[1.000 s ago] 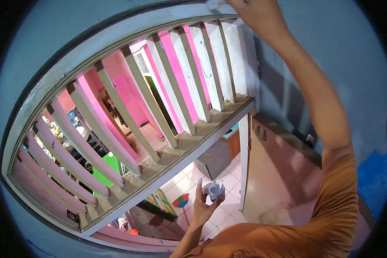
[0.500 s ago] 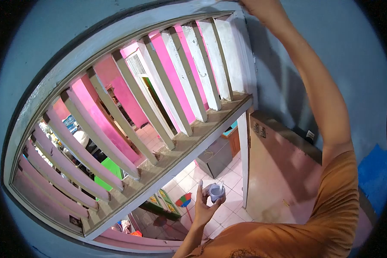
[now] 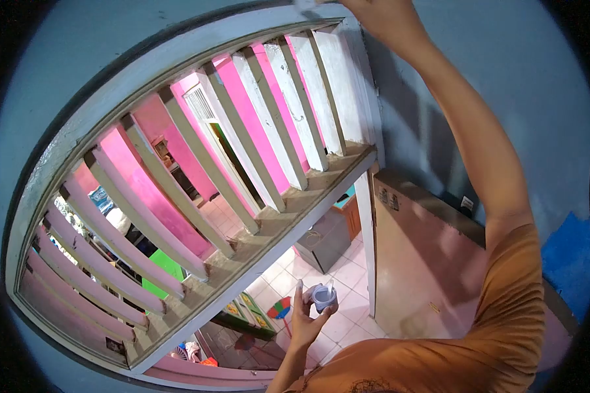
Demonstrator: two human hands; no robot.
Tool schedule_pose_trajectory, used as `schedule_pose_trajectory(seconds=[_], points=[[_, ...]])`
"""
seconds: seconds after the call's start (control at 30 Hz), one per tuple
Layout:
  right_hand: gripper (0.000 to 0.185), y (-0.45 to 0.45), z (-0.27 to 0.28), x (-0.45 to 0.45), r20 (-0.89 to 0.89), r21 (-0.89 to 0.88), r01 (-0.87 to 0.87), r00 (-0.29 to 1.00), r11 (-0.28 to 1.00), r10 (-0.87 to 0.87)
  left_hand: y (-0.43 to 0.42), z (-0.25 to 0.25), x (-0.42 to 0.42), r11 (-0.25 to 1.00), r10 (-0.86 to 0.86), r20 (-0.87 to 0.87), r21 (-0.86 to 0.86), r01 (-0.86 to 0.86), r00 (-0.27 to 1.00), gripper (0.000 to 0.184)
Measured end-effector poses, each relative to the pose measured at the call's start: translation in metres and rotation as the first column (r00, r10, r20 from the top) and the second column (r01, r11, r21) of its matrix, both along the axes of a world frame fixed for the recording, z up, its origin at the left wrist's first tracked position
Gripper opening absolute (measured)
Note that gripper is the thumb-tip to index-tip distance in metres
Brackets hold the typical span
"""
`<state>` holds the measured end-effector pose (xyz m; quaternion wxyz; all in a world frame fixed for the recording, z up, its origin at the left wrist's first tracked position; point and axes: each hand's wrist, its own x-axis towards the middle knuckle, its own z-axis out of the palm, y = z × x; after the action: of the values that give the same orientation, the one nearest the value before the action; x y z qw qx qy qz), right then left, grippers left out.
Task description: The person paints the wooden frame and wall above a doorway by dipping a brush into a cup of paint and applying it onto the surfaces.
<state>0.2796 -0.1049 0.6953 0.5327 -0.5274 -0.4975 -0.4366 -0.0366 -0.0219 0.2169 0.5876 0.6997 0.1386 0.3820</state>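
Note:
My left hand point(image 3: 306, 322) holds a small cup point(image 3: 324, 299) with greyish-blue contents, low in front of my body. A white stick point(image 3: 330, 286) stands tilted inside the cup. Greyish-blue smears cover the fingers around it. My right arm reaches high, and my right hand point(image 3: 385, 23) is at the top edge of the view, close to the upper frame of the slatted opening point(image 3: 357, 42). By its fingertips a blurred pale object point(image 3: 305, 6) shows, partly cut off; its kind cannot be made out.
Slanted white slats point(image 3: 278, 105) fill the opening above a dusty ledge point(image 3: 269, 226). Below are a doorway, a grey box-like cabinet point(image 3: 324, 242), a tiled floor point(image 3: 351, 314) and a colourful broom point(image 3: 280, 308). A blue-grey wall point(image 3: 439, 131) stands at right.
My right hand has shifted left along the top of the frame, and a pale object now shows by its fingers. My left hand with the cup sits slightly further left in view.

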Motion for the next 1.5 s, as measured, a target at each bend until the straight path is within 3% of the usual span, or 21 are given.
schedule_pose_trajectory(seconds=[0.07,0.2,0.27,0.3,0.37,0.5,0.57,0.6,0.67,0.8,0.9,1.0,1.1,1.13,1.2,1.3,1.43,1.5], points=[[0.028,-0.006,0.0,-0.014,-0.09,0.019,-0.347,0.933,0.938,0.348,0.0,0.0,-0.002,1.0,-0.005,-0.005,-0.015,0.005,1.0,0.106],[0.03,-0.004,0.005,0.018,-0.127,0.066,-0.297,0.944,0.953,0.303,-0.002,-0.002,-0.004,0.999,0.021,-0.01,-0.045,-0.021,1.0,0.106],[0.031,0.002,0.004,0.064,-0.114,-0.039,-0.078,0.991,0.996,0.074,-0.002,-0.002,-0.005,0.998,0.028,-0.005,-0.053,-0.028,1.0,0.106],[0.031,0.004,0.001,0.079,-0.108,-0.039,-0.081,0.991,0.996,0.076,-0.002,-0.003,-0.006,0.998,0.039,-0.013,-0.054,-0.04,0.999,0.106],[0.03,0.005,-0.003,0.1,-0.151,0.087,0.194,0.972,0.977,-0.179,-0.002,-0.003,-0.007,0.997,0.054,-0.013,-0.057,-0.055,0.998,0.105],[0.027,0.006,-0.002,0.092,-0.095,0.07,0.301,0.951,0.951,-0.294,-0.003,-0.003,-0.012,0.995,0.076,-0.031,-0.057,-0.077,0.997,0.105],[0.028,0.007,-0.004,0.053,0.055,0.067,0.256,0.964,0.964,-0.259,-0.003,-0.003,-0.013,0.994,0.089,-0.032,-0.061,-0.091,0.996,0.105],[0.028,0.009,-0.005,0.032,0.059,0.066,0.246,0.967,0.967,-0.25,-0.004,-0.001,-0.014,0.994,0.089,-0.04,-0.057,-0.091,0.995,0.105],[0.027,0.012,-0.006,-0.014,0.069,0.04,0.018,0.997,0.999,-0.021,-0.005,-0.001,-0.016,0.994,0.096,-0.044,-0.057,-0.099,0.994,0.105],[0.025,0.005,-0.004,-0.095,0.063,-0.065,-0.142,0.987,0.988,0.146,-0.007,-0.006,-0.021,0.991,0.124,-0.025,-0.049,-0.125,0.992,0.105],[0.025,-0.001,-0.005,-0.141,0.359,0.023,-0.178,0.92,0.984,0.158,-0.01,-0.008,-0.026,0.987,0.149,-0.028,-0.051,-0.15,0.988,0.104],[0.027,-0.005,0.001,-0.169,0.286,-0.189,-0.271,0.905,0.944,0.317,-0.014,-0.011,-0.032,0.986,0.154,-0.02,-0.061,-0.155,0.988,0.104],[0.027,-0.009,0.011,-0.192,0.404,-0.225,-0.376,0.804,0.899,0.437,-0.014,-0.016,-0.036,0.987,0.152,-0.001,-0.055,-0.152,0.988,0.105],[0.027,-0.022,0.017,-0.208,0.162,-0.31,-0.445,0.846,0.84,0.508,-0.014,-0.017,-0.037,0.988,0.146,0.003,-0.052,-0.146,0.989,0.105],[0.028,-0.027,0.02,-0.213,-0.091,-0.372,-0.526,0.841,0.765,0.533,-0.013,-0.018,-0.038,0.988,0.151,0.0,-0.031,-0.151,0.989,0.105],[0.03,-0.016,0.019,-0.19,-0.071,-0.313,-0.582,0.802,0.75,0.593,-0.015,-0.018,-0.039,0.988,0.15,-0.001,-0.022,-0.15,0.989,0.105],[0.03,0.004,0.008,-0.144,-0.195,-0.202,-0.294,0.947,0.934,0.256,-0.018,-0.013,-0.043,0.987,0.158,-0.019,-0.034,-0.159,0.987,0.105],[0.03,0.008,0.005,-0.101,-0.095,-0.142,-0.227,0.972,0.963,0.215,-0.016,-0.018,-0.046,0.985,0.17,-0.017,-0.034,-0.171,0.985,0.105]])
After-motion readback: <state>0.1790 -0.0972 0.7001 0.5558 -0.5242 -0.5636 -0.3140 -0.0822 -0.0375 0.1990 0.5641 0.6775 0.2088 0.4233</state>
